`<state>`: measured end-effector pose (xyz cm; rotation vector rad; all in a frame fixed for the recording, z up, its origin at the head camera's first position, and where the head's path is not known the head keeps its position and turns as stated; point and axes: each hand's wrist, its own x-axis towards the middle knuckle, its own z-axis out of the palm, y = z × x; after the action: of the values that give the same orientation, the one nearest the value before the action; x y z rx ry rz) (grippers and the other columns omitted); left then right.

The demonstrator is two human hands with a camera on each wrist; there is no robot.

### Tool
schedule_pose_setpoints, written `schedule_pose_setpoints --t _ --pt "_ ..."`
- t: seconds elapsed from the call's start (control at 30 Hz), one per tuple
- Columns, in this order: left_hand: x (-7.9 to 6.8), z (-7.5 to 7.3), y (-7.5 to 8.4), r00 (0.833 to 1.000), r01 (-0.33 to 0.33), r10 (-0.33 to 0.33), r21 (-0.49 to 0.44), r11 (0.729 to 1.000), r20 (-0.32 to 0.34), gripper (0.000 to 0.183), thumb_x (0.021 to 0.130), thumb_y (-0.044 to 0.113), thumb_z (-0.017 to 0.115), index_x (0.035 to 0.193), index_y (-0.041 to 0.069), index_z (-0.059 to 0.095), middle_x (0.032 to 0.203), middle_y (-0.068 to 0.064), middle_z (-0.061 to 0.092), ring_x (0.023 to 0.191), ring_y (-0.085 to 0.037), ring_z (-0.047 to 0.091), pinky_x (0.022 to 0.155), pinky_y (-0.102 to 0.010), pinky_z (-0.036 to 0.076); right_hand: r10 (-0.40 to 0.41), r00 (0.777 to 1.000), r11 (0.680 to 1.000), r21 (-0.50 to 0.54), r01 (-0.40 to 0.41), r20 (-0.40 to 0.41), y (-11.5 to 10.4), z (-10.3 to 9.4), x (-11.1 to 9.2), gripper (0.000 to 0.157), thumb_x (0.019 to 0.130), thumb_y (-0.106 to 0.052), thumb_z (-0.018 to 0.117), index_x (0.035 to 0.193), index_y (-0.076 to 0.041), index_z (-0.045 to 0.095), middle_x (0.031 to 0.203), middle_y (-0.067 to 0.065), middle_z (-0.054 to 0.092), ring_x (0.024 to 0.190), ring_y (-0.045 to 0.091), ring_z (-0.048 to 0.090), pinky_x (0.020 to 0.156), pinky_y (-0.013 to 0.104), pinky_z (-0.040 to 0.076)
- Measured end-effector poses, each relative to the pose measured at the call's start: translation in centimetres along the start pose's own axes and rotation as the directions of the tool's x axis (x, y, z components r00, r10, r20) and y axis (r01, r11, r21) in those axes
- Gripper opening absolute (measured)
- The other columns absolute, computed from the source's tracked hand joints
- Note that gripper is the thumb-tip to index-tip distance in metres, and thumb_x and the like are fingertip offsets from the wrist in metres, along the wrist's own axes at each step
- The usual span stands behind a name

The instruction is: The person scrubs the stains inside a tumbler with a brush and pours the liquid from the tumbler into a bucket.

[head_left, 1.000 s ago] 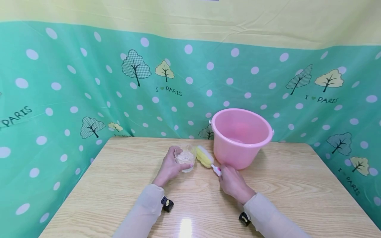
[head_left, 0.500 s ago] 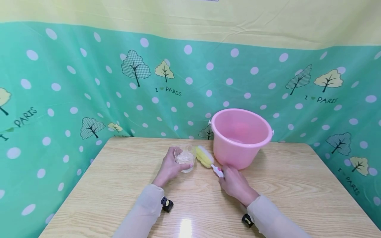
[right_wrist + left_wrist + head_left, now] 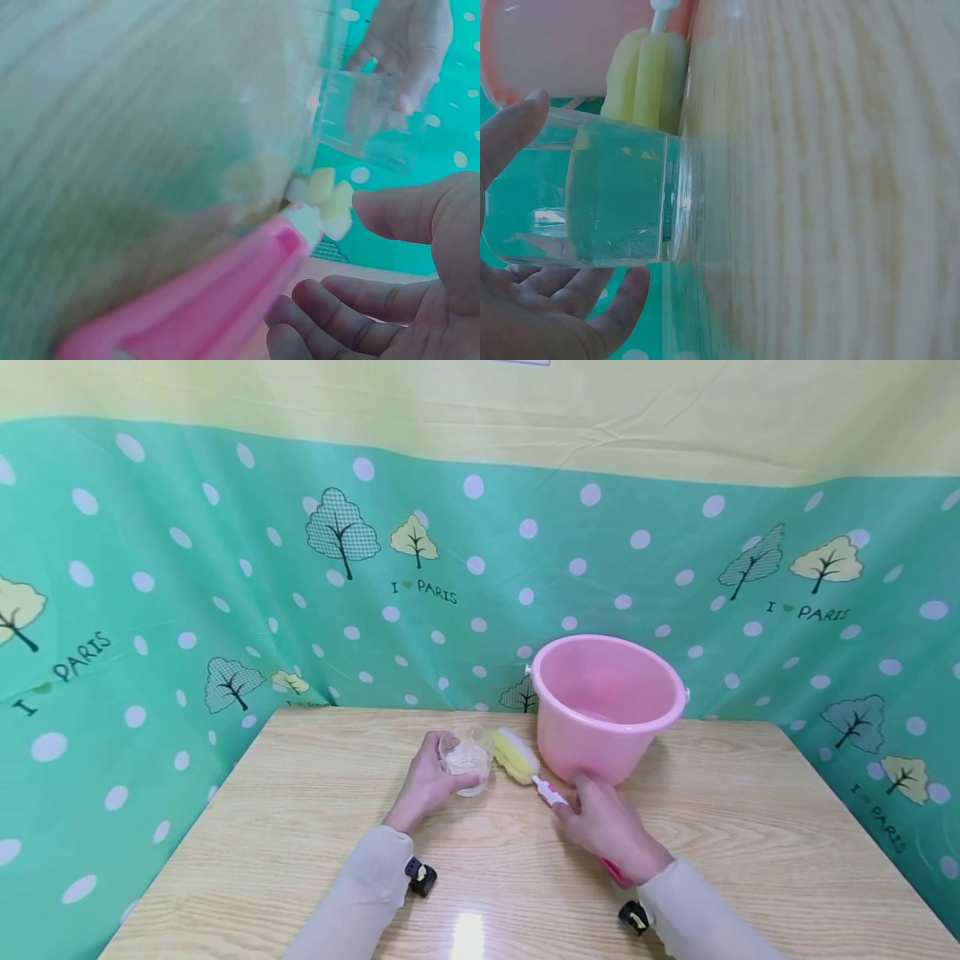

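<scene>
My left hand (image 3: 429, 783) grips a clear glass (image 3: 619, 195), thumb on one side and fingers on the other. The glass stands upright on the table. Just right of it lies a sponge cup brush (image 3: 516, 756), with a yellow and white head, a white neck and a pink handle (image 3: 225, 289). Over that handle is my right hand (image 3: 606, 827). In the right wrist view its thumb (image 3: 397, 211) and fingers are spread apart, with the handle lying on the table beside them. From above, the hand hides part of the handle.
A pink bucket (image 3: 577, 752) stands upright behind my right hand, close to the brush. Behind the wooden table (image 3: 337, 760) hangs a green and yellow dotted curtain (image 3: 450, 652), which also runs down both sides.
My right hand has loosened from the brush handle and drawn back slightly toward the lower right, uncovering more of the handle. The left hand and glass have stayed in place.
</scene>
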<state>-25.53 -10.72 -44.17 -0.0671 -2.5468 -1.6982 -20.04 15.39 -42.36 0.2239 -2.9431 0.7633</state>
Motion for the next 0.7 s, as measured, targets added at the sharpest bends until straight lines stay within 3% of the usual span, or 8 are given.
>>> schedule_pose_setpoints --t 0.23,0.47,0.7 --pt "0.0 0.0 0.0 1.0 -0.008 0.008 -0.002 1.0 0.001 0.078 0.06 0.02 0.091 0.122 0.005 0.046 0.126 -0.016 0.054 0.117 -0.031 0.05 0.104 -0.046 0.036 -0.025 0.999 0.999 0.02 0.026 -0.027 0.2 -1.1 -0.1 0.025 0.082 -0.021 0.071 0.099 -0.006 0.062 0.071 0.0 0.051 0.056 0.015 0.044 0.05 0.029 0.039" --pt "0.0 0.0 0.0 1.0 -0.012 0.012 -0.009 1.0 0.005 0.078 0.06 0.019 0.091 0.122 0.005 0.046 0.126 -0.017 0.054 0.116 -0.031 0.051 0.104 -0.046 0.037 -0.02 0.999 0.998 0.06 0.022 -0.032 0.4 -2.0 -0.3 0.01 0.083 -0.015 0.066 0.089 -0.01 0.06 0.066 0.001 0.047 0.054 0.016 0.04 0.049 0.029 0.036" --pt "0.0 0.0 0.1 1.0 -0.01 0.01 -0.013 1.0 0.004 0.077 0.061 0.02 0.091 0.122 0.005 0.046 0.127 -0.016 0.054 0.117 -0.031 0.05 0.104 -0.046 0.036 -0.026 0.997 0.997 0.067 0.03 -0.067 0.6 -2.4 -0.6 0.012 0.084 -0.017 0.067 0.091 -0.01 0.062 0.07 0.001 0.052 0.057 0.015 0.044 0.054 0.03 0.041"
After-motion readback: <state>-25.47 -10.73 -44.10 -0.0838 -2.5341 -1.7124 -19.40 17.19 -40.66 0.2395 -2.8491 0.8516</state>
